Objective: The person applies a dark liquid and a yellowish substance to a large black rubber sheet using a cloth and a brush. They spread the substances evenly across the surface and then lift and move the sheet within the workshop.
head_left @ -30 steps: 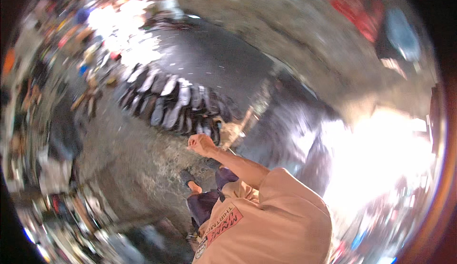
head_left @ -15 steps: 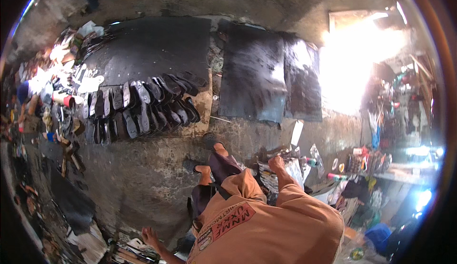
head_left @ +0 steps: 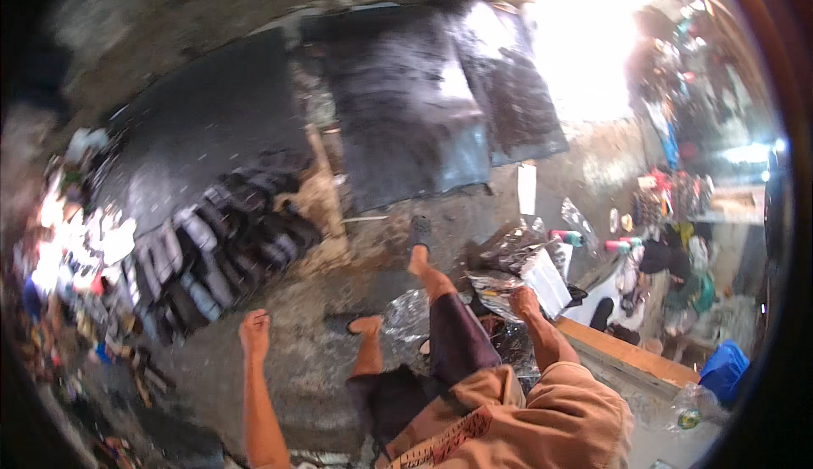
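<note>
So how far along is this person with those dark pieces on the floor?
Done, it seems: rows of dark shoe-sole pieces lie laid out beside big black sheets. In hand: nothing clearly; the left hand is closed and empty over the floor, the right hand reaches a crumpled plastic and paper heap. What remains cannot be told.

Hands: two, the left hand (head_left: pixel 254 331) closed in a fist over the bare ground, the right hand (head_left: pixel 525 300) on the crumpled paper pile (head_left: pixel 508 270).
Bare feet: two, between the hands.
Black rubber sheets (head_left: pixel 406 122): three large ones, far ahead of both hands.
Dark sole pieces (head_left: pixel 212 249): many, in rows ahead of the left hand; exact count cannot be told.
Wooden plank (head_left: pixel 627 355): one, just right of the right hand.
Blue container (head_left: pixel 724 372): one, far right.
</note>
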Tool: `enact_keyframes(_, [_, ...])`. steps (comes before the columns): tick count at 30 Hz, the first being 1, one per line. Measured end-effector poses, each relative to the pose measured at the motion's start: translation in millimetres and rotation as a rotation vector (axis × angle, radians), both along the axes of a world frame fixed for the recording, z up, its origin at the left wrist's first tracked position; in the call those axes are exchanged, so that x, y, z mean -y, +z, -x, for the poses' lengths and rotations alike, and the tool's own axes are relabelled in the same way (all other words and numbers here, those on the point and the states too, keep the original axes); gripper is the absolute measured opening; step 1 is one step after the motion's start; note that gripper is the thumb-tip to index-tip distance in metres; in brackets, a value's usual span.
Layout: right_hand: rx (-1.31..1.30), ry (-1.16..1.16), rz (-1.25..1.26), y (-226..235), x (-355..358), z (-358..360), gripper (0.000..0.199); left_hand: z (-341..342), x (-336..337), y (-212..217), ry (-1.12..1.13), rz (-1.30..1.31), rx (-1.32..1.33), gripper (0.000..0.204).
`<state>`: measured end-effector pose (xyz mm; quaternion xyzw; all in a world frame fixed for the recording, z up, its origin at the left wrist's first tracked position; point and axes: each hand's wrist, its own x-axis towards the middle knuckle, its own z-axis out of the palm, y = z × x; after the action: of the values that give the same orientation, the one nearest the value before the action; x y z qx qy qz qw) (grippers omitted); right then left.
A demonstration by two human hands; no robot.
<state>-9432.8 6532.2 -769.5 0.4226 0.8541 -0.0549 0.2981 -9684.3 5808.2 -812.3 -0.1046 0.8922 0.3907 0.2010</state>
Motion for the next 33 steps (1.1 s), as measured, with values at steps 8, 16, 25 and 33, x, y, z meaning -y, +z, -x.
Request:
enact_keyframes(8, [-0.183,-0.032,0.134,-277,-187,118,0.03,148,-249,-290,-0.251,-0.054,0.033,0.025])
enact_keyframes(16, [-0.72,-0.127,-0.082,-543,-354,264,0.05,176,-447,-518,0.263,0.24,0.19,0.043])
enact_keyframes(25, [-0.404,-0.4,0.14,-531,-367,275,0.056,150,-436,-529,0.582,0.202,0.289,0.05])
enact_keyframes(33, [-0.463,-0.458,0.104,-568,-363,249,0.071,166,-466,-391,0.681,-0.152,0.208,0.056])
